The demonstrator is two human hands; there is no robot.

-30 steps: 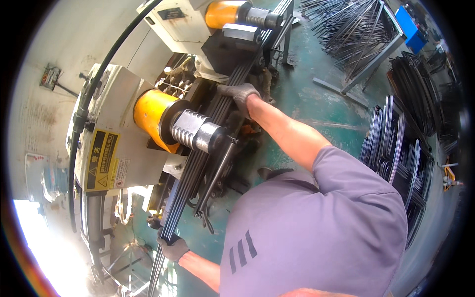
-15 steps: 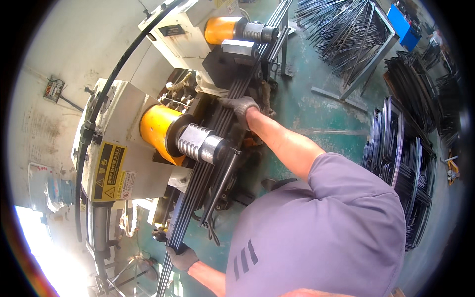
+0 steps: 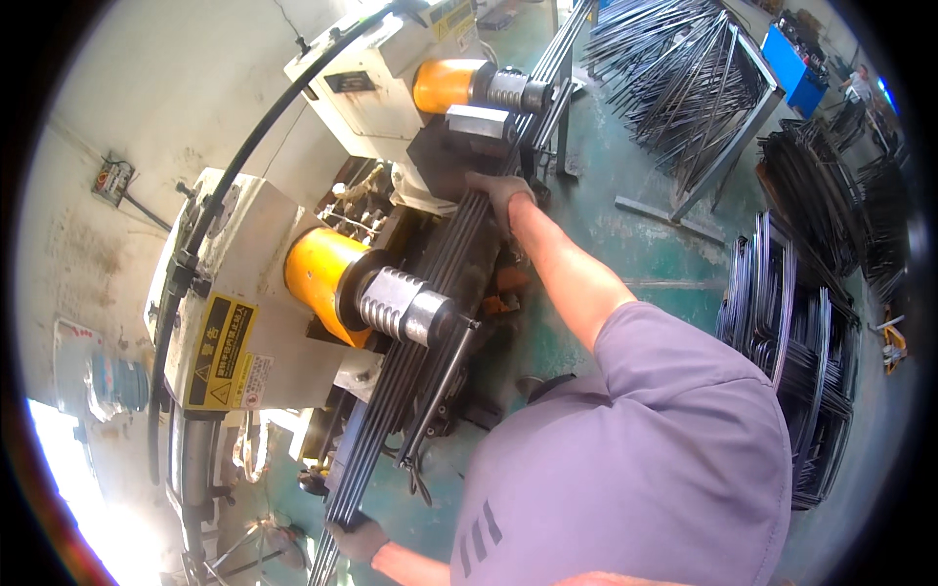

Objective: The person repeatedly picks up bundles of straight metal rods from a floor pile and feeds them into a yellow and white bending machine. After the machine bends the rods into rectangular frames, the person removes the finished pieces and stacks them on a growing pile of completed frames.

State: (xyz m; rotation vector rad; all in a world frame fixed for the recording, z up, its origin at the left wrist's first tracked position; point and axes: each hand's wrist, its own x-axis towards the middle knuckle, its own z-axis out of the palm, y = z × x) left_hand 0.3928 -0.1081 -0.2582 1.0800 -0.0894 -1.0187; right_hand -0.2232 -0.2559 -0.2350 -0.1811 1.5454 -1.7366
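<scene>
Several long, dark metal bars [image 3: 376, 410] lie side by side in a bundle, slanting from the lower left to the upper right past the machine. Down at the lower end, my left hand [image 3: 360, 540], in a grey glove, is closed around the bars. Farther up, just below the second machine head, my gloved right hand [image 3: 503, 198] grips the same bundle, its fingers across the top and partly hidden. Between my hands, a ridged metal roller [image 3: 405, 305] on a yellow cylinder [image 3: 327, 273] juts out over the bars.
The near cream machine housing [image 3: 234, 293] carries a yellow warning label; a black hose [image 3: 234, 156] arches over it. A similar yellow cylinder [image 3: 449, 86] stands beyond. A rack of loose bars [image 3: 674, 88] and stacked bent frames [image 3: 791, 352] stand on the right. A person [image 3: 857, 88] is far off.
My right hand has slid up along the bars toward the far machine head. The left hand keeps its hold near the lower end. The whole view has shifted slightly.
</scene>
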